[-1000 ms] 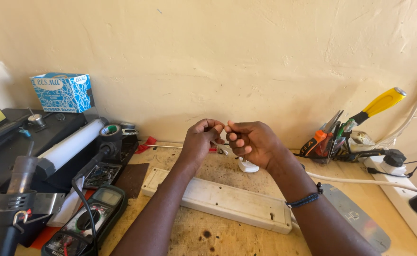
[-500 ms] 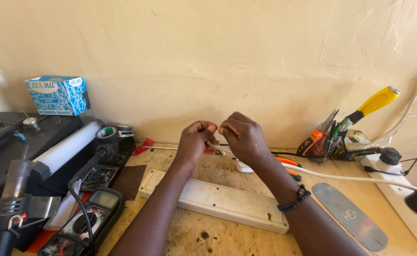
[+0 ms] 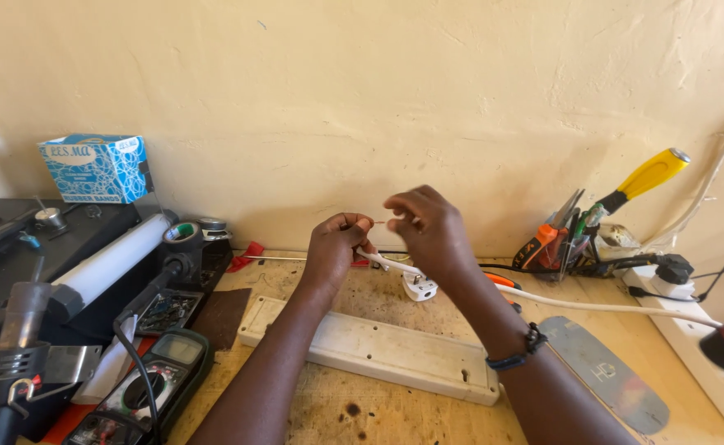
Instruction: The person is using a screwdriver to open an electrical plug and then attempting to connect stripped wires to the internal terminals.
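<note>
While both hands hover above the white power strip (image 3: 378,350), the left hand (image 3: 335,247) and right hand (image 3: 428,231) pinch shut on a thin bare wire end (image 3: 378,222) of the white cable (image 3: 593,306). It looks light, springy and easily bent, best held close to the insulation.

We cannot make out what our left hand (image 3: 337,247) and right hand (image 3: 429,229) pinch between the fingertips; it is too thin. Our right wrist covers part of the white cable (image 3: 609,309). The multimeter (image 3: 144,394) and heat gun (image 3: 8,363) run off the bottom edge.
</note>
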